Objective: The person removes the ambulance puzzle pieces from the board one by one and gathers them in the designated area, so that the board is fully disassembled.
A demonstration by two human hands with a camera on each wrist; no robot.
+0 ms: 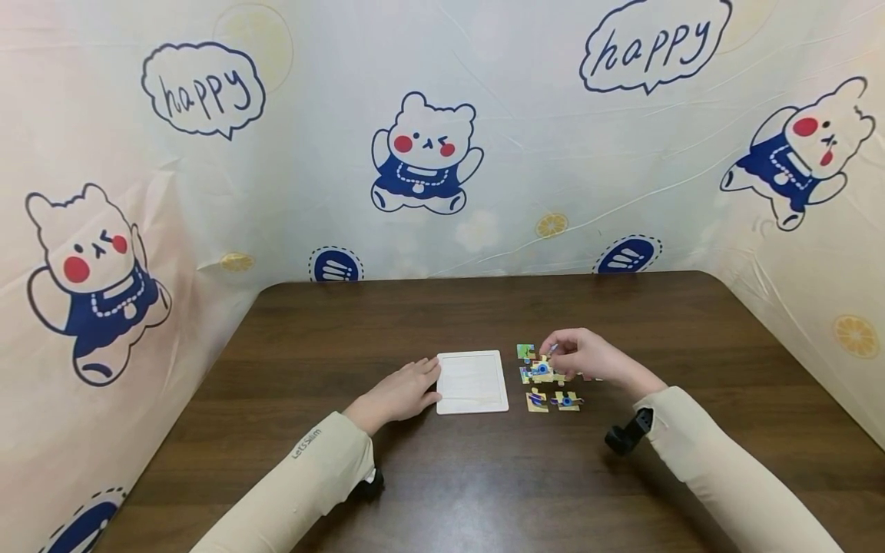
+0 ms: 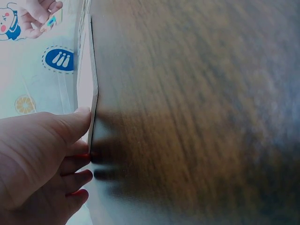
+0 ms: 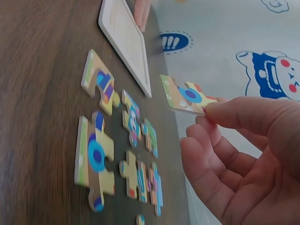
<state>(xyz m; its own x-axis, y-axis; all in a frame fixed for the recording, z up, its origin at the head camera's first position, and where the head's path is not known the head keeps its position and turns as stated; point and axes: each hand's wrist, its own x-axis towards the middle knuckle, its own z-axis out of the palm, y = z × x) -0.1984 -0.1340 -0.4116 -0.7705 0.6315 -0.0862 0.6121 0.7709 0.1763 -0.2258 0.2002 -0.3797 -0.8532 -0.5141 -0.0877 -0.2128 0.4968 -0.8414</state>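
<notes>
A white puzzle tray (image 1: 473, 382) with a raised rim lies flat on the table. My left hand (image 1: 404, 390) rests at its left edge, fingers extended, with the thumb and fingertips touching the rim in the left wrist view. My right hand (image 1: 588, 358) pinches a puzzle piece (image 3: 187, 95) between thumb and index finger, raised above the table. That piece is yellow with a blue round shape and a green edge. Below the right hand lie several loose puzzle pieces, among them a wheel piece (image 3: 96, 157) and a purple-marked piece (image 1: 536, 400).
The brown wooden table (image 1: 442, 476) carries the tray and pieces. A pale cloth backdrop (image 1: 297, 192) with bear prints hangs behind it and along both sides. A black wrist camera (image 1: 628, 433) sits under the right sleeve.
</notes>
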